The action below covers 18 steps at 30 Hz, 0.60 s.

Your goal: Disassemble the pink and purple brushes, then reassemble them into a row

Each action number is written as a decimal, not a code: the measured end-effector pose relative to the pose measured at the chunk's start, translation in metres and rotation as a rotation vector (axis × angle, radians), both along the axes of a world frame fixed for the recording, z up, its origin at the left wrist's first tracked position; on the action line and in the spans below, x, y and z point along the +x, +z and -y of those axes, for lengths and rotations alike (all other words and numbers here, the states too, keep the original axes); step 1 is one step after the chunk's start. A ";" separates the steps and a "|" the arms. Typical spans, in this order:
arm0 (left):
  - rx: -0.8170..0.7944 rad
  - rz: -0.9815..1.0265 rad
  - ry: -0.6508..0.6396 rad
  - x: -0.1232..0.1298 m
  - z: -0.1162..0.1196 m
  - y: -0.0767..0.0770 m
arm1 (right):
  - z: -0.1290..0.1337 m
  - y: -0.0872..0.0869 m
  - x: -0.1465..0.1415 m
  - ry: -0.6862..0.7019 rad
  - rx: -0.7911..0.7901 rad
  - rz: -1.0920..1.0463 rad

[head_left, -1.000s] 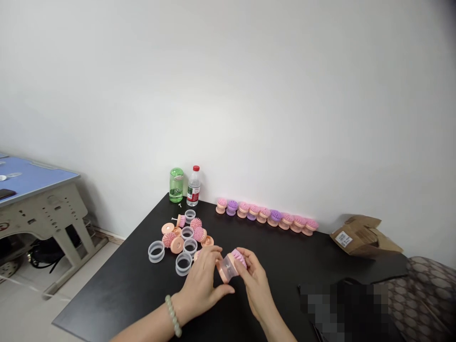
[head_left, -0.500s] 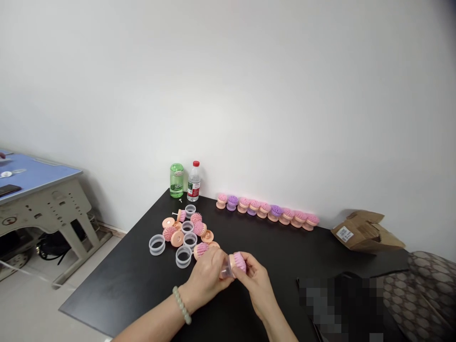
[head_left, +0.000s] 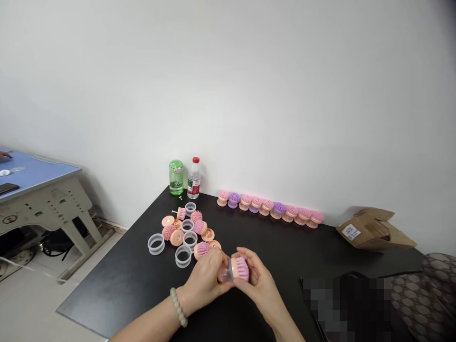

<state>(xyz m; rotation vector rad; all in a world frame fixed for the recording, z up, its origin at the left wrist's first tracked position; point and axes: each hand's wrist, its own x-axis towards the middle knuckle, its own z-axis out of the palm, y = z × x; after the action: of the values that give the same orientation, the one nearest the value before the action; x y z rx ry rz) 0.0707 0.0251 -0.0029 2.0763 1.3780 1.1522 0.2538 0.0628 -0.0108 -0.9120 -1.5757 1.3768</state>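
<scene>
Between my hands, above the black table, is a round scrub brush with pink bristles, a peach collar and a clear body, lying sideways with its bristles to the right. My left hand, with a bead bracelet at the wrist, grips the clear body end. Fingers of my right hand close around the bristle head from the right. Just beyond my left hand lie a pink bristle head, clear rings, peach round caps and another bristle head.
Along the wall stands a row of several pink and purple brushes. A green jar and a red-capped bottle stand at the back corner. On the right are a brown paper bag and a patterned cloth. A blue desk stands at left.
My right hand's fingers have shifted and opened slightly around the bristle head, showing more of it. Both hands still hold the brush in nearly the same place. The view has shifted slightly.
</scene>
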 end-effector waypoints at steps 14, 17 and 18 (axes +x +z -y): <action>-0.161 0.091 0.010 0.000 0.003 0.012 | 0.005 0.009 0.003 0.063 0.014 -0.031; -0.184 0.104 0.011 0.001 0.004 0.015 | 0.004 0.009 0.004 0.089 -0.005 -0.040; -0.183 0.101 0.007 0.001 0.005 0.015 | 0.003 0.007 0.004 0.075 -0.009 -0.021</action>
<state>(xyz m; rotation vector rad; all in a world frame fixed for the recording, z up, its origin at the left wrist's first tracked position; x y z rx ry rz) 0.0718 0.0205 0.0120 1.8621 1.3882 1.0747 0.2574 0.0596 -0.0043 -0.8481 -1.6038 1.4421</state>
